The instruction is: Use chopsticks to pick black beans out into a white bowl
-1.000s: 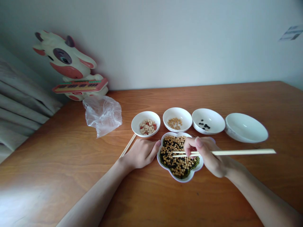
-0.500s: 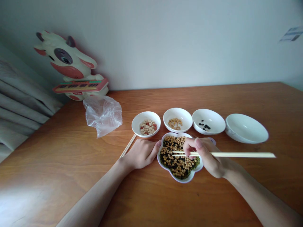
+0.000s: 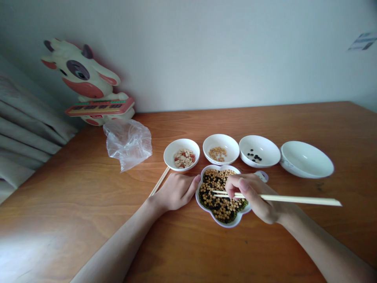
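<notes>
A white flower-shaped dish [image 3: 230, 225] with a lilac edge holds mixed beans [image 3: 218, 181]: tan soybeans, black beans and small green ones. My left hand [image 3: 180, 191] is closed at the dish's left rim, its thumb against the edge and its other fingertips hidden. Pale chopsticks [image 3: 300, 199] are pinched in my right hand [image 3: 253, 194] above the dish's right side. Their thin tips reach among the beans near the middle; whether a bean sits between them is too small to tell.
Behind the dish stand white bowls with flat pale seeds [image 3: 184, 158], soybeans [image 3: 217, 154] and black beans [image 3: 255, 158]; a fourth bowl [image 3: 306, 159] shows nothing inside. Another pair of chopsticks [image 3: 159, 181] lies by my left wrist. A plastic bag [image 3: 129, 142] and cow toy [image 3: 97, 90] are further left.
My right hand has shifted slightly left and down, tilting the chopsticks so their back ends sit lower. More of the dish's lilac-edged handle shows. My left hand stays put.
</notes>
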`<state>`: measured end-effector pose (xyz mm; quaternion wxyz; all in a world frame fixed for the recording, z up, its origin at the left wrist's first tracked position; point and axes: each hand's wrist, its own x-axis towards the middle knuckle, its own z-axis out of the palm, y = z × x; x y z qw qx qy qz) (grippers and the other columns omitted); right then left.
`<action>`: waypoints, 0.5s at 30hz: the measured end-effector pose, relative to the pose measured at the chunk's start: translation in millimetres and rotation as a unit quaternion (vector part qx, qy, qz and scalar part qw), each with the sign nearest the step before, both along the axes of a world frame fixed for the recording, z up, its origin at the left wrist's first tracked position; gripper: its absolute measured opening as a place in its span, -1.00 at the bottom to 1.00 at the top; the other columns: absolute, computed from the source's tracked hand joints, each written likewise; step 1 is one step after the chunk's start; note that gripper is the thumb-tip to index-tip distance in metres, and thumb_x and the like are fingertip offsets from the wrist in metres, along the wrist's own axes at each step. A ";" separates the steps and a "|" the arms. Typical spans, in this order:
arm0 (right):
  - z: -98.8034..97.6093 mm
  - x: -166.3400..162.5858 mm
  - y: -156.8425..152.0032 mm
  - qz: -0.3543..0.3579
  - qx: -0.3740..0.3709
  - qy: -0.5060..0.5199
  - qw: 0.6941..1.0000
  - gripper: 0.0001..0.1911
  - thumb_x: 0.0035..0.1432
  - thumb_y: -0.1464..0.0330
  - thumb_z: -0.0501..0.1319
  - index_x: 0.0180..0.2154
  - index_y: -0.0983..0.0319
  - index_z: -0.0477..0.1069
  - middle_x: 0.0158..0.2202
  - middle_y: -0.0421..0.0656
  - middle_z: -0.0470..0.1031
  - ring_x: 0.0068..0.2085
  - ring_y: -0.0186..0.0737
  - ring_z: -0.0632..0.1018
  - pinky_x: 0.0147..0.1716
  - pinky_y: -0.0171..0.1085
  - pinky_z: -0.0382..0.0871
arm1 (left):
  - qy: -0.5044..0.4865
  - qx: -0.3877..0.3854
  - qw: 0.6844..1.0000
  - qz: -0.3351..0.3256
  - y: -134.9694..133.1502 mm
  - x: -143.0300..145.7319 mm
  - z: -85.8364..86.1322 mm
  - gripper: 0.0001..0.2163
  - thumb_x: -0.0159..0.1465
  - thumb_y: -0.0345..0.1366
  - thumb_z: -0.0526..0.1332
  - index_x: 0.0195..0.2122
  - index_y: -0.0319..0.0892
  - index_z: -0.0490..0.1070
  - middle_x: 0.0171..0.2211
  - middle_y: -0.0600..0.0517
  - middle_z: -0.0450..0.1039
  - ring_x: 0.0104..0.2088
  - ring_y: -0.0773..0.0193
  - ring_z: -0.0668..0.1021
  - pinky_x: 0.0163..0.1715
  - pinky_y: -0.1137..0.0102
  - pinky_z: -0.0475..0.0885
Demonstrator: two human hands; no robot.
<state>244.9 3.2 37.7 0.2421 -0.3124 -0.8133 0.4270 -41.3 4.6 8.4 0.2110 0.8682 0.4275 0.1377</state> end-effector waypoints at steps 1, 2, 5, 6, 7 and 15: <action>-0.3 0.4 0.2 0.003 -0.001 0.001 1.000 -0.37 0.54 -0.03 -0.26 -0.34 0.18 0.32 -0.41 -0.19 0.39 -0.38 -0.23 0.42 -0.32 -0.23 0.25 | 0.001 -0.001 1.000 0.001 -0.2 -0.1 0.0 -0.53 0.61 -0.18 -0.19 -0.44 -0.15 0.23 -0.45 0.02 0.48 -0.47 0.28 0.44 -0.33 0.30 0.22; -0.4 0.6 0.4 0.004 -0.002 0.002 1.000 -0.36 0.53 -0.04 -0.26 -0.34 0.18 0.33 -0.41 -0.18 0.40 -0.38 -0.22 0.42 -0.32 -0.23 0.26 | 0.002 -0.003 1.000 0.002 -0.3 -0.1 0.0 -0.53 0.61 -0.18 -0.18 -0.44 -0.15 0.23 -0.45 0.02 0.48 -0.47 0.28 0.44 -0.33 0.30 0.22; 0.2 0.6 1.2 0.005 -0.002 0.002 1.000 -0.35 0.53 -0.05 -0.28 -0.33 0.18 0.34 -0.40 -0.17 0.41 -0.37 -0.20 0.43 -0.32 -0.22 0.27 | 0.003 -0.003 1.000 0.002 -0.4 -0.1 0.1 -0.53 0.61 -0.18 -0.18 -0.44 -0.15 0.24 -0.44 0.02 0.48 -0.46 0.28 0.44 -0.32 0.29 0.22; 0.6 0.4 1.4 0.005 0.001 0.003 1.000 -0.34 0.53 -0.05 -0.28 -0.34 0.18 0.34 -0.41 -0.17 0.41 -0.38 -0.20 0.42 -0.32 -0.22 0.27 | 0.002 -0.002 1.000 0.001 -0.3 0.0 0.2 -0.53 0.61 -0.18 -0.18 -0.44 -0.15 0.25 -0.45 0.02 0.48 -0.47 0.28 0.44 -0.32 0.29 0.22; 1.0 0.2 1.5 0.007 0.004 0.003 1.000 -0.34 0.53 -0.06 -0.28 -0.34 0.19 0.34 -0.41 -0.17 0.41 -0.38 -0.20 0.42 -0.32 -0.22 0.27 | 0.002 -0.001 1.000 0.001 -0.2 0.2 0.3 -0.53 0.61 -0.18 -0.18 -0.44 -0.15 0.25 -0.45 0.02 0.48 -0.47 0.28 0.44 -0.33 0.29 0.22; -0.9 -1.1 1.2 -0.001 0.024 0.027 0.999 -0.36 0.55 0.00 -0.25 -0.35 0.20 0.36 -0.42 -0.17 0.42 -0.39 -0.23 0.43 -0.34 -0.23 0.26 | 0.002 0.012 1.000 0.001 -0.1 0.0 -0.6 -0.53 0.61 -0.19 -0.17 -0.45 -0.15 0.26 -0.46 0.02 0.47 -0.48 0.29 0.43 -0.34 0.28 0.19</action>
